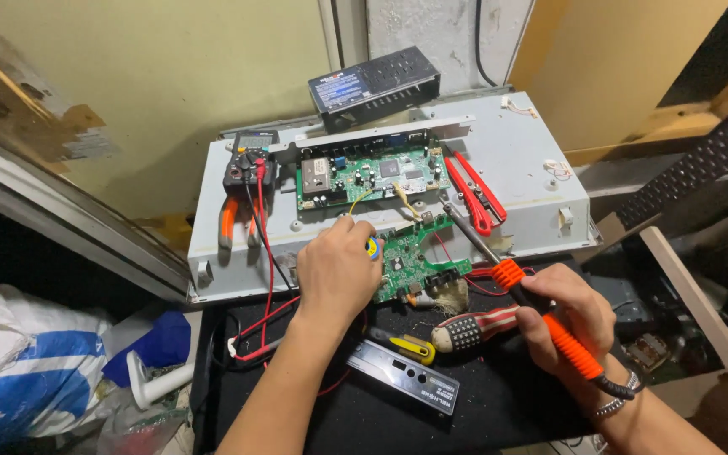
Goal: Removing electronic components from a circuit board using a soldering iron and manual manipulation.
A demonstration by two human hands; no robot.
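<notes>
Orange soldering iron (541,316) gripped in right hand (570,316), left hand (336,274) pinching solder roll (373,248) at green circuit board (414,257)

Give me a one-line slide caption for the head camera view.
Right hand holds an orange soldering iron to a small green circuit board steadied by the left hand.

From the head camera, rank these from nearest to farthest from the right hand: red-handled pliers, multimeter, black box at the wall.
Right hand, holding the orange soldering iron:
1. Red-handled pliers, just above it on the grey panel.
2. Black box, up at the wall.
3. Multimeter, far left on the panel.
</notes>
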